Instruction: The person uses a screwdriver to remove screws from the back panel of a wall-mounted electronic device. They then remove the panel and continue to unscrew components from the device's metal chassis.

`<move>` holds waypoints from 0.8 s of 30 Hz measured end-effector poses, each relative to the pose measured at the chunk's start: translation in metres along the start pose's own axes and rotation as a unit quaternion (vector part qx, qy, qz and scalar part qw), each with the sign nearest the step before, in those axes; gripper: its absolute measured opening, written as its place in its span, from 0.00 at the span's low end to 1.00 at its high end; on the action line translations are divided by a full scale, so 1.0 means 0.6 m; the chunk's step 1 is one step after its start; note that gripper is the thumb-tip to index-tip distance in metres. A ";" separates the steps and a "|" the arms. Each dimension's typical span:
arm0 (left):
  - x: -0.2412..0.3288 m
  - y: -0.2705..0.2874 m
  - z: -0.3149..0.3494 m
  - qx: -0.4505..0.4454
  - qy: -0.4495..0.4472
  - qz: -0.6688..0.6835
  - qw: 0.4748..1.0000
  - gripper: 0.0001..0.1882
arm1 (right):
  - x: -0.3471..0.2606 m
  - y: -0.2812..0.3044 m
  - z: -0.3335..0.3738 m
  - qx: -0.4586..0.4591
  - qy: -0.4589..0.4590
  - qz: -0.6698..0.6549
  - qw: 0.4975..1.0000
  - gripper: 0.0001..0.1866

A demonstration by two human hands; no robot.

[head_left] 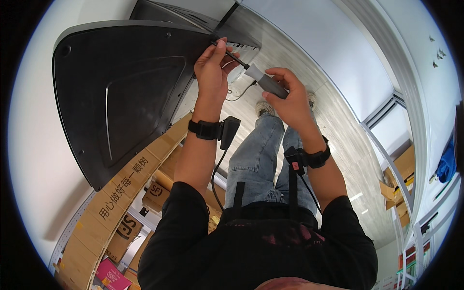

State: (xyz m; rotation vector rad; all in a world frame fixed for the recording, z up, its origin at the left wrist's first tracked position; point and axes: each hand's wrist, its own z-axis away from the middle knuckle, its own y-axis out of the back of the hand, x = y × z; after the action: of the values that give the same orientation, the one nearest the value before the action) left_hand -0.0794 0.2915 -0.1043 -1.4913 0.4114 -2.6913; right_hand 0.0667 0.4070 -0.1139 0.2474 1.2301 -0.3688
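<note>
A screwdriver [272, 86] with a grey handle and a long dark shaft points up and left toward the edge of a large black plastic panel [140, 92]. My right hand [292, 99] grips its handle, thumb on one side and fingers on the other. At the panel's upper right corner, my left hand [210, 67] closes its thumb and fingers around the front of the shaft. Those fingers hide the tip, so whether it sits in a screw cannot be seen. Several dark screws or screw holes dot the panel's border.
Below the panel runs a cardboard strip [123, 193], with cardboard boxes [126, 234] beneath it. A thin cable [244, 92] lies on the pale wood-look floor [345, 164] by my feet. At right stand a white metal frame [411, 212] and another carton [403, 169].
</note>
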 end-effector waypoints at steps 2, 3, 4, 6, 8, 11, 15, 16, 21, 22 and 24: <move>-0.004 0.002 -0.002 0.001 -0.006 -0.022 1.000 0.10 | 0.000 -0.008 0.002 0.028 0.049 0.100 0.993 0.21; -0.005 0.003 -0.004 0.001 -0.010 -0.033 0.999 0.10 | 0.001 -0.010 0.005 0.032 0.054 0.103 0.993 0.21; -0.006 0.005 -0.004 -0.001 -0.009 -0.029 1.000 0.11 | 0.002 -0.012 0.007 0.035 0.059 0.106 0.992 0.21; -0.007 0.007 -0.005 -0.005 -0.009 -0.020 1.000 0.11 | -0.007 -0.008 0.004 -0.006 -0.039 0.011 0.999 0.21; -0.007 0.010 -0.006 -0.007 -0.006 -0.019 1.000 0.12 | -0.037 0.010 -0.007 -0.094 -0.240 -0.182 0.949 0.22; -0.003 0.005 -0.003 -0.004 0.003 -0.007 1.000 0.13 | -0.031 0.020 -0.015 -0.115 -0.258 -0.189 0.941 0.21; 0.003 -0.005 0.001 0.009 0.013 -0.005 1.000 0.13 | -0.004 -0.009 0.001 0.009 -0.026 0.019 0.999 0.21; 0.004 -0.006 0.001 0.013 0.014 -0.012 1.000 0.13 | -0.007 -0.015 0.002 0.027 -0.006 0.064 0.998 0.22; 0.004 -0.004 0.003 0.019 0.014 -0.037 0.999 0.14 | -0.003 -0.023 0.005 0.031 0.023 0.132 0.990 0.22; 0.002 -0.002 0.002 0.018 0.012 -0.036 0.999 0.14 | 0.003 -0.019 0.003 0.004 -0.008 0.085 0.996 0.22; 0.001 0.002 0.001 0.017 0.009 -0.034 0.999 0.14 | 0.002 -0.002 -0.004 -0.067 -0.121 -0.058 0.989 0.21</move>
State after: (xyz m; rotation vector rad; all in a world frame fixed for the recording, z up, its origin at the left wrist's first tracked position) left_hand -0.0793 0.2901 -0.1039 -1.4992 0.3211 -2.7515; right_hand 0.0643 0.4070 -0.1157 0.0139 1.0266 -0.4012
